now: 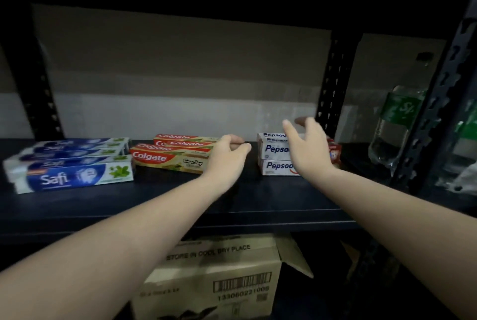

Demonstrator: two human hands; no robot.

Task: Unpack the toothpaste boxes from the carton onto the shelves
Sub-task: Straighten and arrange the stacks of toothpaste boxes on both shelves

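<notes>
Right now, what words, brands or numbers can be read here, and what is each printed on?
"Safi": blue and white boxes, left on the shelf.
"Colgate": red and tan boxes, middle.
"Pepsod", rest hidden by the right hand: white boxes.
"STORE IN COOL DRY PLACE": carton below.
"13306022100", last digit blurred: under the carton's barcode.
"S", partly readable: green bottle label.
Smaller print: too blurred.

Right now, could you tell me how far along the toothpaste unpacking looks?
Three brand groups already sit on the shelf: Safi boxes, Colgate boxes and Pepsodent boxes. Neither hand holds a box: the left hand is by the Colgate group, the right hand is open in front of the Pepsodent stack. The carton stands open below; its contents are hidden, so the remainder is unclear.
</notes>
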